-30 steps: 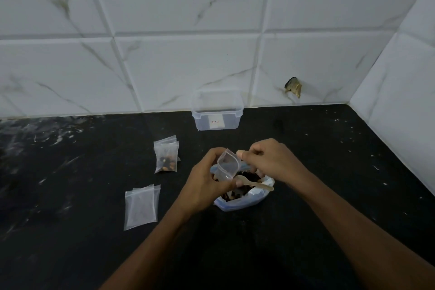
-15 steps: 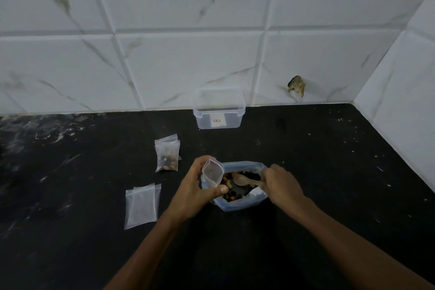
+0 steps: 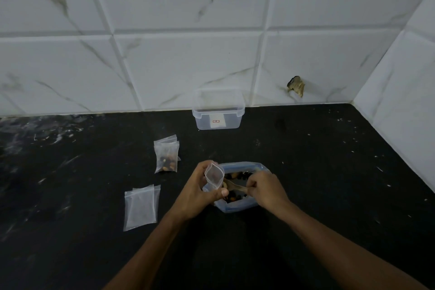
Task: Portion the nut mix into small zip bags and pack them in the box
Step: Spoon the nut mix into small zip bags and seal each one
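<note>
Nut mix is portioned at a dark bench [image 3: 306, 195].

Empty bags [image 3: 140, 207] are left unfilled; filled bags [image 3: 166, 156] are not yet boxed. An open zip bag [image 3: 214, 176] is pinched by the left hand [image 3: 200, 193], a spoon [image 3: 235, 186] gripped by the right hand [image 3: 266, 189] over the nut mix [image 3: 235, 196]; the box [image 3: 217, 110] is set against the wall.

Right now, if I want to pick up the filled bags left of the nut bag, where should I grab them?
Pinch the filled bags by the flat empty top edge, coming from above. The nuts sit bunched at the near, lower end, so the far end is thin, probably easy to pinch, and clear of the left hand.
</note>
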`<state>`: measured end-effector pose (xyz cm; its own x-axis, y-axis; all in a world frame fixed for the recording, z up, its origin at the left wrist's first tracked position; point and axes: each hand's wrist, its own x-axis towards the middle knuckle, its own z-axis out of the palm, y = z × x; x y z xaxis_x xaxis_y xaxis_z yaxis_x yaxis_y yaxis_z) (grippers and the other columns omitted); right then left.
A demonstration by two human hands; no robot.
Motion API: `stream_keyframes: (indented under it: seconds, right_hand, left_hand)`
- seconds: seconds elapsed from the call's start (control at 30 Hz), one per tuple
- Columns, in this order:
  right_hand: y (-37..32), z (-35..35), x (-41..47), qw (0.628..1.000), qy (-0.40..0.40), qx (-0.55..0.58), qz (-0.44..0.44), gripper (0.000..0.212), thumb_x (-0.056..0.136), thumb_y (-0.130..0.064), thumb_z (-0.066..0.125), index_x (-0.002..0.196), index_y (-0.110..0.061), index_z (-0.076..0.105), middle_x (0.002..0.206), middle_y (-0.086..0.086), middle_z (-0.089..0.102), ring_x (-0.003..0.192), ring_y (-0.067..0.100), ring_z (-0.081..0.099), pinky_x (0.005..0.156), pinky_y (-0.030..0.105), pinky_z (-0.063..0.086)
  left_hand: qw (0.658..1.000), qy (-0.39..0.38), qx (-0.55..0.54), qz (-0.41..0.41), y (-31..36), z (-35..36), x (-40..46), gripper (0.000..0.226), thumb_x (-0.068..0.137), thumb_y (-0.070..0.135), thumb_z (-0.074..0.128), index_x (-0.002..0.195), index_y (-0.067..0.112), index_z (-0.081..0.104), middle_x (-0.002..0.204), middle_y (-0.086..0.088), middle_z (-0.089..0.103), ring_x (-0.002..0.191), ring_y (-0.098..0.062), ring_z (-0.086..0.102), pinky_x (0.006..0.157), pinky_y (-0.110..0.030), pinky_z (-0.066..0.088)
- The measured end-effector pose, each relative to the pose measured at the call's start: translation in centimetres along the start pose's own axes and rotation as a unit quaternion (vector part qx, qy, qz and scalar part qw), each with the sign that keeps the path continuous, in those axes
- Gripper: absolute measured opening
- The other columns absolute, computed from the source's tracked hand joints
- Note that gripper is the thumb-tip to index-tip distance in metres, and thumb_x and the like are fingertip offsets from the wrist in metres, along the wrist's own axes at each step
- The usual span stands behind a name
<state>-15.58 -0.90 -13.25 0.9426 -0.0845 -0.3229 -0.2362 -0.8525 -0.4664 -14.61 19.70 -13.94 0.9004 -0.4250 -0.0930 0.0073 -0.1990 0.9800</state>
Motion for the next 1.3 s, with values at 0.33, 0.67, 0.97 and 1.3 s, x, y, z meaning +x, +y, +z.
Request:
stream_keyframes:
  seconds: [0.33,0.67,0.97,1.3]
  right_hand:
    - [0.3,-1.6,0.3,0.959,-0.067,0.226,0.156,0.013,0.088,-0.003,0.061,0.086,-0.012,0.071,0.088,0.002,0.067,0.066,0.008,0.058,0.051,0.018,0.041]
    - [1.4,-7.3,-2.2,0.938,-0.065,0.304,0.152,0.011,0.092,-0.01,0.061,0.094,-0.01,0.071,0.087,0.007,0.07,0.064,0.008,0.055,0.056,0.019,0.044]
    - [-3.0,-12.9,-4.9,0.969,-0.002,0.244,0.041,0.011,0.09,-0.013,0.063,0.088,-0.013,0.073,0.079,0.002,0.071,0.062,0.008,0.057,0.054,0.019,0.044]
    - [-7.3,-9.1,-7.8,0.943,0.117,-0.22,-0.219,0.013,0.091,-0.019,0.061,0.104,-0.017,0.057,0.09,-0.003,0.047,0.074,0.009,0.044,0.06,0.021,0.035]
  left_hand:
    - [1.0,-0.001,-0.009,-0.011,0.4,0.0,-0.2,0.067,0.065,0.043,0.08,0.124,0.036,0.048,0.121,0.012,0.058,0.113,-0.005,0.06,0.093,-0.042,0.056]
    - [0.994,0.081,0.069,-0.002,1.6,0.5,0.3,0.06,0.075,0.027,0.083,0.117,0.048,0.045,0.116,0.02,0.059,0.108,0.01,0.054,0.081,-0.013,0.045]
    - [0.985,0.129,0.113,0.019,2.6,1.9,2.1,0.063,0.071,0.035,0.085,0.118,0.043,0.043,0.115,0.018,0.057,0.107,0.004,0.055,0.082,-0.017,0.046]
    - [0.986,0.139,0.094,0.024,2.3,3.0,2.8,0.061,0.07,0.035,0.086,0.118,0.035,0.046,0.111,0.011,0.064,0.099,0.001,0.062,0.081,-0.02,0.054]
